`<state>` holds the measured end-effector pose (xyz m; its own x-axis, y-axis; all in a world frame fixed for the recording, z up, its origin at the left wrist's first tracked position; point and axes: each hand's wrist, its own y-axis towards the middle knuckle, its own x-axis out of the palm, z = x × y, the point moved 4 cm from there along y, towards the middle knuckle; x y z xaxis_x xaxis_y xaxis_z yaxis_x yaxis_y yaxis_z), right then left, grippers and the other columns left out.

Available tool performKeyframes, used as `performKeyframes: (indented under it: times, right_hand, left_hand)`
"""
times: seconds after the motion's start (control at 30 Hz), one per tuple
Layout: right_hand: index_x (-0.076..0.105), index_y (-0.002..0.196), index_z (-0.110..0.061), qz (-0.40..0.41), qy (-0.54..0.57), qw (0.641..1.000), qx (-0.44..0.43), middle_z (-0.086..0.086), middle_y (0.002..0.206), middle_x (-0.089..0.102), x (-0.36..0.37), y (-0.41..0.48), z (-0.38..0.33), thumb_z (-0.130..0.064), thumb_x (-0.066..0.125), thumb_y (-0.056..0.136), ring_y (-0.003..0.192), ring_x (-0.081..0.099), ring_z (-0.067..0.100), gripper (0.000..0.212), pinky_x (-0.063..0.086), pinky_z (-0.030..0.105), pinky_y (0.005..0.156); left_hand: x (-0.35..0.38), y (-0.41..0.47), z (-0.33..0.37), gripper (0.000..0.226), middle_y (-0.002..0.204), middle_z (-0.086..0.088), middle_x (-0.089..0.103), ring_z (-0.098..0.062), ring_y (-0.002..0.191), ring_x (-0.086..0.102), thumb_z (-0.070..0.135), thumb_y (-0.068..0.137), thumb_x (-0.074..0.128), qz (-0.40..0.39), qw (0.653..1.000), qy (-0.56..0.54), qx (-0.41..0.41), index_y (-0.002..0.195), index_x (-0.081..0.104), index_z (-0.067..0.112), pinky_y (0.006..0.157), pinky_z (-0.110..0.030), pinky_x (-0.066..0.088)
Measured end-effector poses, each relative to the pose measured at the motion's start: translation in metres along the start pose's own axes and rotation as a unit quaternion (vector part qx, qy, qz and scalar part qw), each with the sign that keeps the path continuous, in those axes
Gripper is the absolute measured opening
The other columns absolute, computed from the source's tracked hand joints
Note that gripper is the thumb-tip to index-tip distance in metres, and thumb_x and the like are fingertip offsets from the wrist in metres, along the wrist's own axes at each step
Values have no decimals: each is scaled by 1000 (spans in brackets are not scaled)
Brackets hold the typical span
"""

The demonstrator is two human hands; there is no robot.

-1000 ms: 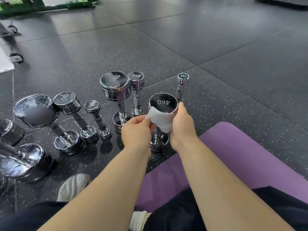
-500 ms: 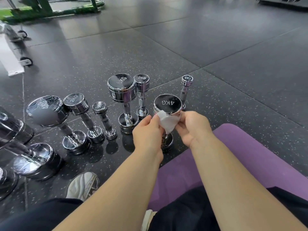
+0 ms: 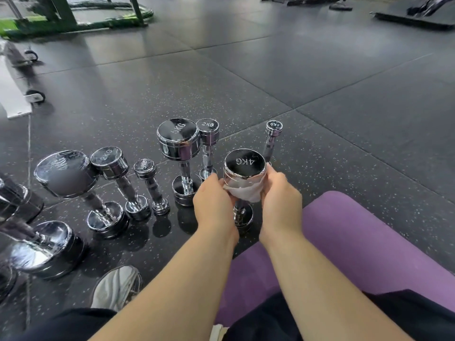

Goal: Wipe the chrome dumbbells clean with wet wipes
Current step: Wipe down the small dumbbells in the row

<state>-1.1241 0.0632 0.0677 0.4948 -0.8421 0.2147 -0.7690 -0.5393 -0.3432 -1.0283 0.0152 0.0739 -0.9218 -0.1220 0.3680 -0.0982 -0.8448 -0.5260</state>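
Note:
A chrome 4KG dumbbell [image 3: 244, 166] stands upright on the dark rubber floor just ahead of me. A white wet wipe [image 3: 246, 191] is wrapped around the near side of its top head. My left hand [image 3: 213, 201] grips the wipe against the head's left side, and my right hand [image 3: 280, 190] grips it on the right side. The wipe and my hands hide the dumbbell's handle; its lower head shows below. Other chrome dumbbells stand upright nearby: a 5KG dumbbell [image 3: 179, 141], a 2KG dumbbell [image 3: 208, 134] and a 1KG dumbbell [image 3: 273, 130].
Several more chrome dumbbells [image 3: 108, 173] stand in a row to the left, larger ones at the far left edge. A purple mat [image 3: 357, 242] lies under me at the right. My white shoe [image 3: 118, 286] is at lower left. Green gym equipment [image 3: 73, 16] stands far behind.
Both hands have moved up from the handle and spread the wipe around the 4KG dumbbell's top head. The view shifted slightly; the dumbbell stays in place.

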Motion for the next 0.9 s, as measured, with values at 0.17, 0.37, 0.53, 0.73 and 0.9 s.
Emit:
performKeyframes:
  times: [0.17, 0.37, 0.53, 0.73, 0.9]
  right_hand:
    - [75, 91, -11, -105, 29, 994, 10, 6, 90, 77, 15, 29, -35, -40, 33, 100, 77, 71, 17, 52, 56, 27, 70]
    - [75, 97, 2, -321, -213, 917, 102, 24, 103, 70, 52, 63, -52, -64, 26, 93, 88, 65, 32, 82, 54, 43, 88]
    - [74, 100, 4, -363, -224, 892, 148, 22, 92, 69, 53, 67, -53, -67, 26, 93, 80, 65, 23, 86, 56, 33, 78]
    - [66, 108, 2, -243, 54, 947, 205, 22, 110, 70, 9, 48, -14, -58, 32, 99, 106, 65, 35, 70, 49, 45, 94]
    - [62, 118, 2, -170, 136, 957, 194, 16, 109, 67, -10, 16, -6, -2, 37, 98, 95, 62, 26, 33, 50, 36, 96]
  left_hand:
    - [11, -8, 3, 28, 72, 14, 71, -2, 66, 62, 33, 99, 44, -18, 999, -2, 28, 82, 64, 23, 57, -18, 43]
    - [12, 9, 13, 35, 111, 4, 66, -4, 94, 63, 37, 101, 40, -4, 999, -13, 36, 121, 61, 18, 56, -12, 47]
    - [11, 11, 12, 36, 119, 5, 66, -6, 106, 61, 41, 102, 36, -23, 999, 20, 44, 120, 61, 21, 89, -25, 42]
    - [10, 8, 14, 37, 104, 2, 74, -10, 96, 66, 40, 101, 40, -46, 997, 29, 55, 96, 70, 20, 77, -24, 46]
    - [-2, 0, 6, 35, 104, 4, 73, -11, 99, 65, 39, 100, 41, -22, 998, 56, 34, 93, 69, 21, 74, -26, 45]
